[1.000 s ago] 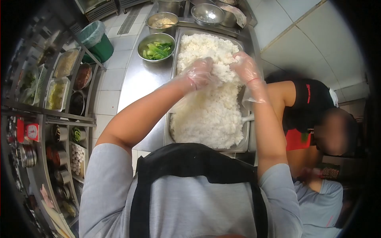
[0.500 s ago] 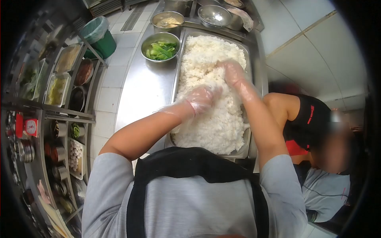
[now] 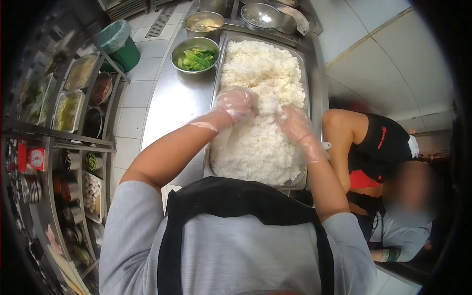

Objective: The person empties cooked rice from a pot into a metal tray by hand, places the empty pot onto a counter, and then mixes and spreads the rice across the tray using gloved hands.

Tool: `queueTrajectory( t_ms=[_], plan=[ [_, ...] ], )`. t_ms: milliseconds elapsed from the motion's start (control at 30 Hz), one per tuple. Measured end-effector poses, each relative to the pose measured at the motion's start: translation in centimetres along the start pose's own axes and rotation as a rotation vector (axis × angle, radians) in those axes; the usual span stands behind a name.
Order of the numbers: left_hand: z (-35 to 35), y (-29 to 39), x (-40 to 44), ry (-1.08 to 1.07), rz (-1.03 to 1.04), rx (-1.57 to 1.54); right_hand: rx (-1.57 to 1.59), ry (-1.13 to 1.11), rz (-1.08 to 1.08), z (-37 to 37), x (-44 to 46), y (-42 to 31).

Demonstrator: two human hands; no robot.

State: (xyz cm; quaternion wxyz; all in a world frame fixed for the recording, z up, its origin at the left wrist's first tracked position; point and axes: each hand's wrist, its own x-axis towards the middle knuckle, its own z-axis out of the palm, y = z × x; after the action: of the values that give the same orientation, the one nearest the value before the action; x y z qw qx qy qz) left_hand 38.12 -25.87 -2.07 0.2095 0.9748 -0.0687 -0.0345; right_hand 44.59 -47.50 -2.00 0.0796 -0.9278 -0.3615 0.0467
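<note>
A deep metal tray [image 3: 218, 78] is heaped with white rice [image 3: 260, 152]. Both hands wear clear plastic gloves. My left hand [image 3: 237, 104] is at the left middle of the heap, its fingers curled into the rice and partly hidden. Across a narrow band of rice, my right hand [image 3: 294, 123] bends its fingers down into the heap near the tray's right side. Rice lies between the two hands. A white handle [image 3: 326, 145] shows just right of my right wrist.
Left of the tray stands a metal bowl of green vegetables [image 3: 195, 56]. A pot [image 3: 203, 24] and an empty bowl [image 3: 261, 17] are behind. Another person [image 3: 378, 142] is close on the right. Shelves [image 3: 81, 142] and a green bin [image 3: 123, 51] stand left.
My right hand has moved down the heap toward my body. My left hand moved nearer too, then slightly left and up. The other person has shifted at the right.
</note>
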Motion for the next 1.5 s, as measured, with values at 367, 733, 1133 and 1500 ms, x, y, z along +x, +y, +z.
queueTrajectory(
  t_ms=[367,733,1133,1500],
  plan=[
    [-1.6,1.1,-1.3,0.141,0.166,-0.152,0.318,0.237,-0.148,0.1,-3.9,-0.7],
    [1.3,2.4,-4.7,0.166,0.175,-0.463,0.525,0.237,0.157,5.3,8.3,3.7],
    [-2.0,0.6,-5.2,-0.166,-0.569,-0.68,0.604,-0.077,0.384,2.7,-1.8,7.8],
    [1.3,-0.9,0.9,-0.473,-0.302,-0.18,1.218,-0.39,0.583,3.8,1.6,4.0]
  ],
)
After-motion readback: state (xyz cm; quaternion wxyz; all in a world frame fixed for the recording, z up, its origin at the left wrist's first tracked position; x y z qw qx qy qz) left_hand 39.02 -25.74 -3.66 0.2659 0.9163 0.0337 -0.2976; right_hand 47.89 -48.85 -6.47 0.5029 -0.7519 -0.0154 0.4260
